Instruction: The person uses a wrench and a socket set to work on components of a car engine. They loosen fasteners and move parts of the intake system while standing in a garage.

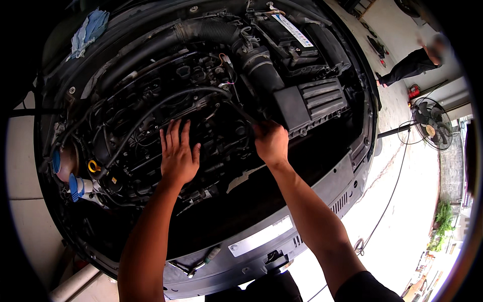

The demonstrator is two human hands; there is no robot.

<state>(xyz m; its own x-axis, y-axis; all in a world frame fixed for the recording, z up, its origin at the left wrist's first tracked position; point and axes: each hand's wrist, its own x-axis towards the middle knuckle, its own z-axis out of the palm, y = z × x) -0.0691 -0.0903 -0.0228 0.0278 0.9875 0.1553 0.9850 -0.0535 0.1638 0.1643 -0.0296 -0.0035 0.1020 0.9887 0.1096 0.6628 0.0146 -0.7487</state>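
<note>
Your left hand spreads over the engine, mid-bay, while your right hand curls beside the air box's near left corner; whether its fingers pinch anything is hidden. Toward the bay's left edge sits a yellow ring, from near which the hose arches over the engine, and a tool lies along the front edge.

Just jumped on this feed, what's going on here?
Two bare hands are over a car engine. The left hand is spread open, while the right hand is closed, apparently around a long black hose, near a ribbed black box. A ratchet-like tool lies on the grey front panel. Another person is in the background.
</note>
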